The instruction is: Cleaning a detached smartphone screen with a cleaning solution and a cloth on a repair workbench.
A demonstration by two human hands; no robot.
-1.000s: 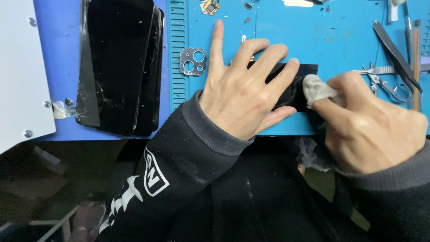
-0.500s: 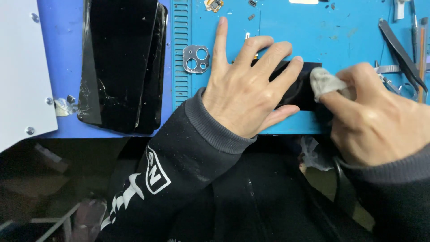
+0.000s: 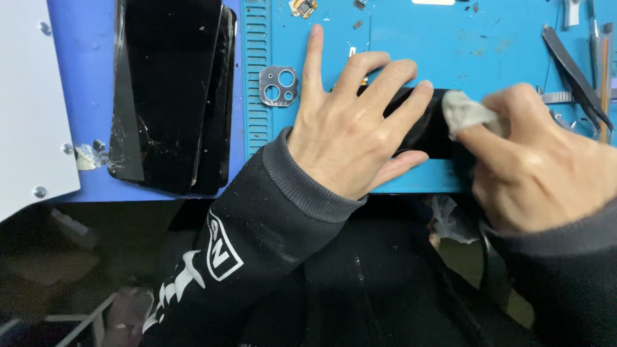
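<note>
My left hand [image 3: 350,125] lies flat with fingers spread on a black phone-shaped piece [image 3: 424,128], pressing it onto the blue work mat [image 3: 411,45]. My right hand [image 3: 540,160] pinches a small wad of white-grey cloth [image 3: 464,110] and holds it against the black piece's right part. Most of the black piece is hidden under both hands.
A stack of cracked black phone screens [image 3: 170,90] lies at the left on a blue surface. A metal camera-lens frame [image 3: 279,85] sits beside my left index finger. Black tweezers [image 3: 575,74] and thin tools lie at the right edge. A white panel [image 3: 29,96] is at far left.
My right hand with the cloth has shifted slightly along the black piece. My left hand stays pressed in the same place.
</note>
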